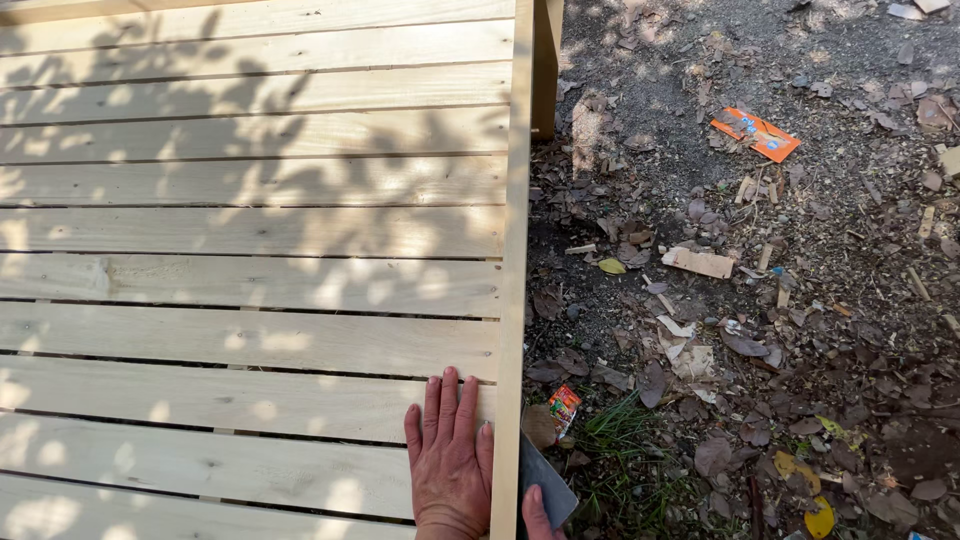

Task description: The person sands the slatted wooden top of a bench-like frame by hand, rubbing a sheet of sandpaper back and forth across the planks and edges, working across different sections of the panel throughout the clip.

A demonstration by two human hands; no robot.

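Pale slats (250,230) lie under my left hand (450,465), pressed flat and open beside the rail (514,250) to steady it, while my right hand (535,512) pinches grey sandpaper (545,478) against the rail's outer face.

A pale slatted wooden panel (250,230) fills the left half of the frame, its planks running crosswise with thin gaps, closed by a board along its right edge. Low at that edge, a grey sheet of sandpaper (542,482) lies against the board's outer face.
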